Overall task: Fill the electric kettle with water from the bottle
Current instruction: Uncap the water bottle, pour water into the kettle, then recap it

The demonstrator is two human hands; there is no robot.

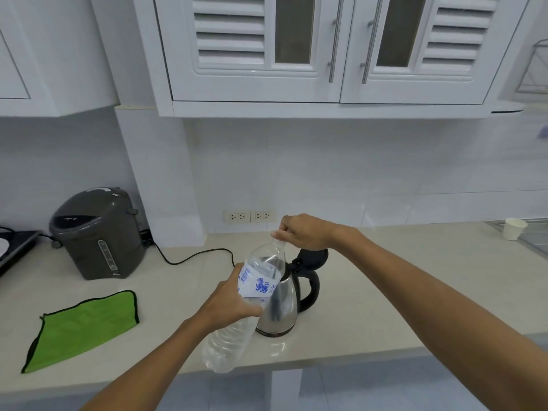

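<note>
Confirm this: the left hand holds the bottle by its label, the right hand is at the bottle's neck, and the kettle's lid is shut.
Not quite. The head view shows the kettle with its lid flipped open, standing up behind the mouth. The rest holds: the left hand grips the bottle at its label, and the right hand is at its neck.

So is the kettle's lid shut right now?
No, the kettle stands with its black lid flipped up and back above the handle.
</note>
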